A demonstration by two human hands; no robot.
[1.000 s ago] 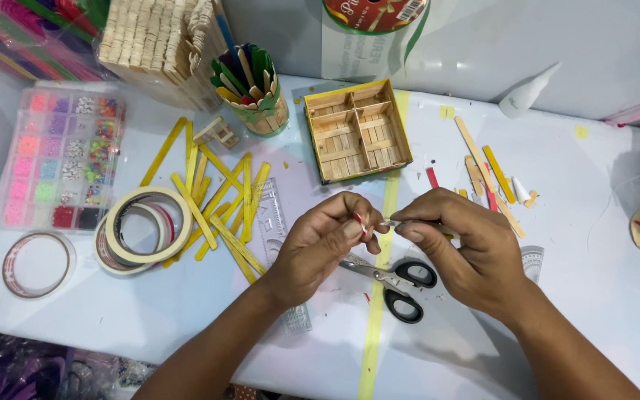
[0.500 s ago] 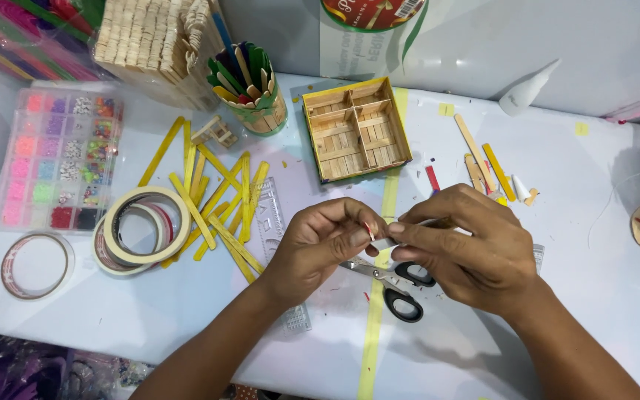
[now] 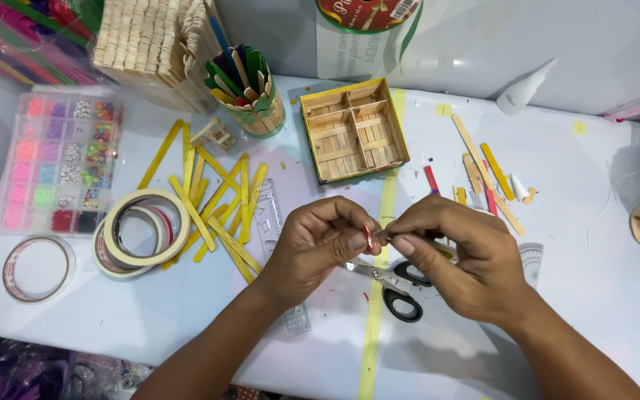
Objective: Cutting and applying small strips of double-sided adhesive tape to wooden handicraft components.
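White table [image 3: 601,311], crowded in the upper half of the frame, barer along the bottom and lower right.

Far left: bead organiser box [image 3: 59,163], tape rolls [image 3: 146,226] below it, one loose ring [image 3: 37,268] near the left table edge. Scattered yellow sticks [image 3: 209,200] fill centre-left, and a stick cup [image 3: 250,92] stands above them.

Centre: left hand [image 3: 312,252] and right hand [image 3: 468,259] meet fingertip to fingertip, both pinched closed on a small red piece [image 3: 367,235], held above the table just over the scissors [image 3: 394,285]. Too small to tell what's being done to it.

Progress, my read: the wooden divided tray [image 3: 353,130] at upper centre looks assembled; the cut stick scraps [image 3: 483,174] at upper right suggest trimming is partly done, and the red piece is still in hand, not placed.

Room: open table in the lower right; left side blocked by tape and sticks; a yellow tape line [image 3: 373,326] runs under the hands.
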